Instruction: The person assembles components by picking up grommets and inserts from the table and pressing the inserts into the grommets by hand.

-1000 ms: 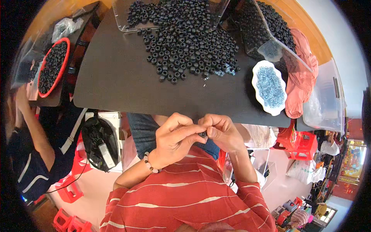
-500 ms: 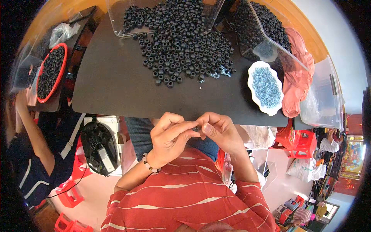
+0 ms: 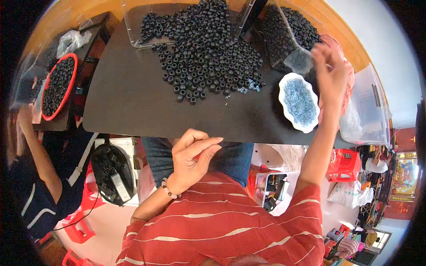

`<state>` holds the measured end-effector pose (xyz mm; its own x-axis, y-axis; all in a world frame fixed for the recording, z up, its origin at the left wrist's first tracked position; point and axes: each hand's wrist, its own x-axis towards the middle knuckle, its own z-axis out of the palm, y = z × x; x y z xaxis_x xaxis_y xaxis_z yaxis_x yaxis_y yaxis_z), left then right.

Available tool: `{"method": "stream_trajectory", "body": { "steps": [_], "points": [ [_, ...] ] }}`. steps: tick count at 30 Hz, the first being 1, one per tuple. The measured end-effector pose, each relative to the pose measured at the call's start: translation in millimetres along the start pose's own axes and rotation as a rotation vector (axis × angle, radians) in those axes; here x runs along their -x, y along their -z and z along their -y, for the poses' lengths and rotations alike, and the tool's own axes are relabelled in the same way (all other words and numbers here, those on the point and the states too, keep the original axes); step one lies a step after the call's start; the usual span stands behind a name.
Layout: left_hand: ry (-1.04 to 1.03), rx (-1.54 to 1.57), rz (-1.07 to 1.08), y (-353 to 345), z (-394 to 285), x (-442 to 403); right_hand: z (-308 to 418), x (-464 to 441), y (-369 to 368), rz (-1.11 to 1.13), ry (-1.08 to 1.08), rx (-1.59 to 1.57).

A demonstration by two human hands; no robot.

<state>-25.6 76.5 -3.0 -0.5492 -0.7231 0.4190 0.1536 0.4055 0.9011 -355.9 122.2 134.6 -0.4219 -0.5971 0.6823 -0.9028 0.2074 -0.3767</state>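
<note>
My left hand (image 3: 191,157) is in front of the dark table's (image 3: 133,104) near edge, thumb and forefinger closed in a pinch; anything between them is too small to make out. My right hand (image 3: 330,77) is raised at the right, blurred, over the pink cloth (image 3: 348,95) and beside the clear box of black beads (image 3: 296,29). Whether it holds anything is unclear. Just left of that forearm, a white scalloped dish (image 3: 282,101) holds small pale-blue beads (image 3: 300,101). Loose black beads (image 3: 208,62) spread from a tipped clear box (image 3: 128,26), with a few pale-blue pieces (image 3: 253,85) at their edge.
A co-worker's arm (image 3: 42,159) reaches in at the far left, near a red-rimmed basket (image 3: 74,80) of black beads. A clear plastic bin (image 3: 370,111) stands at the right. Below are a black bag (image 3: 111,162) and red stools (image 3: 344,164).
My right hand has left my left hand and moved up and right toward the clear box and pink cloth. My left hand remains near the table edge, still pinched. The dark bead between my fingers no longer shows.
</note>
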Motion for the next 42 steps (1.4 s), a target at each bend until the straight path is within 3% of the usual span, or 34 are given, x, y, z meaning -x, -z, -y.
{"method": "stream_trajectory", "body": {
  "steps": [2,4,7,9,11,14,26,28,31,36,42],
  "points": [
    [0.005,0.003,-0.008,-0.2,1.6,0.2,-18.2,-20.5,3.6,-0.085,0.130,0.121],
    [0.031,0.003,-0.022,1.4,1.9,-0.5,-8.1,-25.6,2.3,-0.070,0.046,0.048],
    [0.082,0.010,-0.024,3.6,2.3,-1.2,21.9,7.2,-19.3,0.054,-0.069,-0.222],
    [0.070,0.026,-0.013,4.1,4.7,-2.6,45.4,38.0,-41.9,0.275,-0.103,-0.280],
    [0.076,0.031,-0.003,4.6,5.5,-3.5,57.8,62.5,-67.3,0.366,0.085,-0.158],
    [0.081,0.032,0.004,5.4,7.1,-5.5,67.4,78.7,-90.7,0.494,0.149,-0.224],
    [0.094,0.006,0.006,7.4,8.5,-6.8,78.0,62.6,-139.3,0.469,0.329,-0.148],
    [0.138,0.042,0.002,9.9,7.7,-6.8,78.3,59.4,-137.0,0.449,0.318,-0.167],
    [0.228,0.132,-0.019,12.0,7.1,-6.7,88.0,64.4,-113.8,0.527,0.047,-0.393],
    [0.320,0.344,-0.041,10.9,0.8,-14.9,106.5,102.8,-73.2,0.599,-0.118,-0.563],
    [0.361,0.423,0.063,5.6,2.1,-15.6,112.7,134.1,-59.4,0.559,0.133,-0.574]
  ]
}}
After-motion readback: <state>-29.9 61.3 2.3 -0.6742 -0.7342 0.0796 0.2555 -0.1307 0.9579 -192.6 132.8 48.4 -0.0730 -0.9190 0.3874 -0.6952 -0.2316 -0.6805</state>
